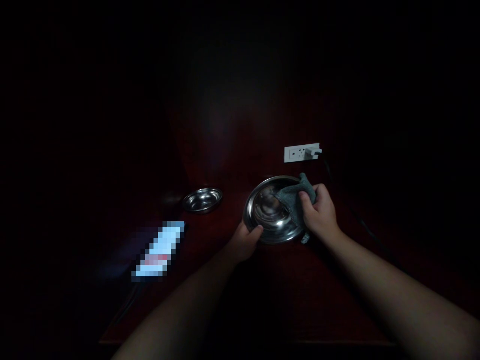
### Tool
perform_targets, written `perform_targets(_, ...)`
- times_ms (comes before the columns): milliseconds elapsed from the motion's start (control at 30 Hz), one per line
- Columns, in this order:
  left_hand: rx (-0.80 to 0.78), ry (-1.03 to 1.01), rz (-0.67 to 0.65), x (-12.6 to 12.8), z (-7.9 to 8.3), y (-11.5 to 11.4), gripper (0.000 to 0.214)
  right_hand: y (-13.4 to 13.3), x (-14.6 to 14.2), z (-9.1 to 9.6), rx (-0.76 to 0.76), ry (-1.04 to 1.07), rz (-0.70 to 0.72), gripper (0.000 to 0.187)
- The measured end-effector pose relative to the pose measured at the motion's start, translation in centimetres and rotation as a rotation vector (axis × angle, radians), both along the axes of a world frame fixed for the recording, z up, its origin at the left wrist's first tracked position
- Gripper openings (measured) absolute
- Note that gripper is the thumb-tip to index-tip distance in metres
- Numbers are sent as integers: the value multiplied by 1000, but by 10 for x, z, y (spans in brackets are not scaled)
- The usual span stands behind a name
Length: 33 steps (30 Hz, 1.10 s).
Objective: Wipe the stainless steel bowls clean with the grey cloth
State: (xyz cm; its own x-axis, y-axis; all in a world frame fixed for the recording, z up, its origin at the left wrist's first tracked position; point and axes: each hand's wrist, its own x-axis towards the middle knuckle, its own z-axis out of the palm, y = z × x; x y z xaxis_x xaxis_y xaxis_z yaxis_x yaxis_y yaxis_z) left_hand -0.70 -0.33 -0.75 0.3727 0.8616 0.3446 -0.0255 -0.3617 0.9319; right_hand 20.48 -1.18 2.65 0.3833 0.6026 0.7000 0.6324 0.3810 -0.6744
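A shiny steel bowl point(264, 207) is tilted toward me above the dark red tabletop. My left hand point(245, 242) grips its lower left rim, thumb over the inner edge and the other fingers hidden behind. A grey-green cloth point(294, 197) lies over the bowl's right side. With its thumb pressed on the cloth, my right hand point(321, 212) is closed around it at the right rim; whether it also pinches the rim is hidden.
A smaller steel bowl point(203, 200) rests on the tabletop point(210, 240) to the left. Nearer me is a lit, blurred-out screen point(160, 252). A white socket plate point(296, 153) holds a plug point(313, 152), with a dark cable point(365, 227) running along the right. Surroundings are very dark.
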Motion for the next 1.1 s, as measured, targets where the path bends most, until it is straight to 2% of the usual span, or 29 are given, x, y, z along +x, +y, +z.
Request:
perform_targets(100, 7, 23, 28, -1, -3, 4, 44, -2, 1, 0, 13, -41, -8, 20)
perform_targets(267, 61, 47, 4, -3, -3, 6, 49, -2, 1, 1, 30, -46, -6, 19)
perform_targets(433, 123, 30, -81, -3, 5, -1, 61, 1, -2, -1, 41, 33, -10, 20)
perform_targets(533, 76, 11, -129, 0, 6, -5, 52, 1, -6, -3, 42, 92, -3, 20)
perform_targets(700, -82, -12, -27, 0, 0, -2, 38, -3, -8, -4, 47, 52, 26, 19)
perform_targets(867, -191, 9, -6, -2, -5, 4, 33, -4, -4, -3, 45, -13, 23, 19)
perform_targets(967, -193, 6, -31, -1, -4, 4, 37, -4, 1, -1, 43, -49, 22, 19)
perform_targets(1100, -90, 21, -55, 0, 2, 0, 41, -2, 3, 0, 50, -35, 16, 18)
